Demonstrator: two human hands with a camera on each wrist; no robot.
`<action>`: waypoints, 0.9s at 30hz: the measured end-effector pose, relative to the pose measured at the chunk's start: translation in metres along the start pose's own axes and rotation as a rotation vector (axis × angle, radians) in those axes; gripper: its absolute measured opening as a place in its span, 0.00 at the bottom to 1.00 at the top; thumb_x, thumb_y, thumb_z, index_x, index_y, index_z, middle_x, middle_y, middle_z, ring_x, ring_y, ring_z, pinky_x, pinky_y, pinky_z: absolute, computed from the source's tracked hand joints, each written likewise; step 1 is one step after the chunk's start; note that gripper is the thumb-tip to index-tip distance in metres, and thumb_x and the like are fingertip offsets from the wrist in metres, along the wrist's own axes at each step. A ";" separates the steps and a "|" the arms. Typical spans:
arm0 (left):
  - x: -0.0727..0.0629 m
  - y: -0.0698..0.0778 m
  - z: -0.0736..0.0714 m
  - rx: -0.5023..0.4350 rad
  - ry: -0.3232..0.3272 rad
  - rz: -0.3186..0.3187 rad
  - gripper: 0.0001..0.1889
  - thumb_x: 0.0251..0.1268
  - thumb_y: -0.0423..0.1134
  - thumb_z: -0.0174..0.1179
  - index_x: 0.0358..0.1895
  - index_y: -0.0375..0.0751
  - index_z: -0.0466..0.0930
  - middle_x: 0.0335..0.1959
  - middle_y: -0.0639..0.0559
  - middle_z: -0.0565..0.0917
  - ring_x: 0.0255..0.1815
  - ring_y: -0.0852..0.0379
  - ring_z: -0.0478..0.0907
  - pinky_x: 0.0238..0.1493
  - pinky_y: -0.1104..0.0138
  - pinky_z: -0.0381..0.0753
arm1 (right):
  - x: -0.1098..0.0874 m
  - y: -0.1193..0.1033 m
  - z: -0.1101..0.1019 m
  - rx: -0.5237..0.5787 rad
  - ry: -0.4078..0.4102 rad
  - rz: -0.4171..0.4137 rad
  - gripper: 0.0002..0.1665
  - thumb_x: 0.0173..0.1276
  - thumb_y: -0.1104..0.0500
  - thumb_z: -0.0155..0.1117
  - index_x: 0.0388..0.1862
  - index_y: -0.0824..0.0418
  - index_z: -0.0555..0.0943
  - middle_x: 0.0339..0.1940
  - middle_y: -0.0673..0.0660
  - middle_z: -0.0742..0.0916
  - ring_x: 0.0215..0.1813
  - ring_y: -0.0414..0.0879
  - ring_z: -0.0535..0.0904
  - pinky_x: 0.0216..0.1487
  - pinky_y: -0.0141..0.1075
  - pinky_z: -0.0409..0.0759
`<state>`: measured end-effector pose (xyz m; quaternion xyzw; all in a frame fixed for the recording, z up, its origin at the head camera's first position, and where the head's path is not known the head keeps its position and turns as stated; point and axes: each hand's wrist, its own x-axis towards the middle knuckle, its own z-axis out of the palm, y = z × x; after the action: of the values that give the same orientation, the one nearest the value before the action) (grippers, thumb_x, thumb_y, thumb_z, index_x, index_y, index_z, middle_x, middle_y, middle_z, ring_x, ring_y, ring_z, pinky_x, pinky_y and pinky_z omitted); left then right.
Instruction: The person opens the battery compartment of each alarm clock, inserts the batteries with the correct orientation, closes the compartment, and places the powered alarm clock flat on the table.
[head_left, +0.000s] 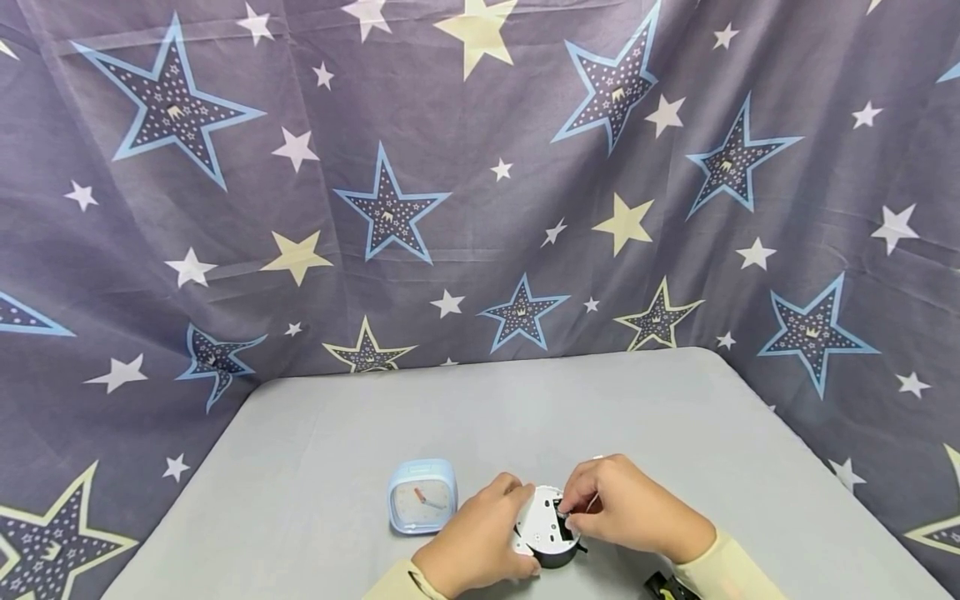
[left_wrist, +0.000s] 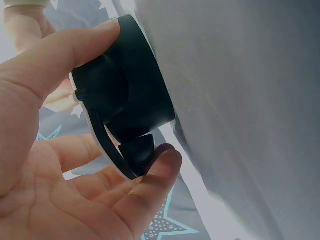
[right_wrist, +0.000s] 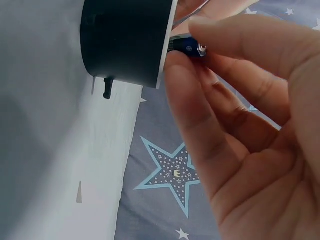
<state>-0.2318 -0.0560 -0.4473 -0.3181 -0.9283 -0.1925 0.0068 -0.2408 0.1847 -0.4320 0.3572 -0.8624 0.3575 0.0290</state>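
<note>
A round clock [head_left: 536, 527] with a white back and a black body is held just over the table's front part, its back turned up. A dark battery slot is uncovered in that back. My left hand [head_left: 480, 533] grips the body from the left, thumb and fingers around its rim [left_wrist: 137, 75]. From the other side my right hand [head_left: 630, 510] pinches a dark blue battery [right_wrist: 189, 46] between thumb and finger, at the slot. The battery's silver end shows; its inner end is hidden. A small black knob [right_wrist: 107, 89] sticks out of the clock's side.
A light blue square alarm clock [head_left: 422, 497] stands upright on the grey table [head_left: 465, 417], left of my left hand. Beside my right sleeve, a black and yellow object [head_left: 667, 587] is partly cut off at the frame's bottom. Star-patterned cloth [head_left: 450, 233] hangs around the table.
</note>
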 end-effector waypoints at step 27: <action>0.001 0.000 -0.001 -0.017 -0.032 -0.015 0.49 0.39 0.52 0.84 0.70 0.36 0.76 0.57 0.50 0.80 0.47 0.62 0.79 0.52 0.66 0.83 | 0.001 -0.003 0.003 -0.025 -0.041 -0.012 0.14 0.54 0.69 0.78 0.28 0.49 0.88 0.32 0.40 0.85 0.32 0.31 0.80 0.33 0.28 0.83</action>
<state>-0.2327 -0.0561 -0.4462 -0.3142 -0.9290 -0.1954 -0.0120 -0.2394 0.1807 -0.4325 0.3693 -0.8651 0.3391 0.0177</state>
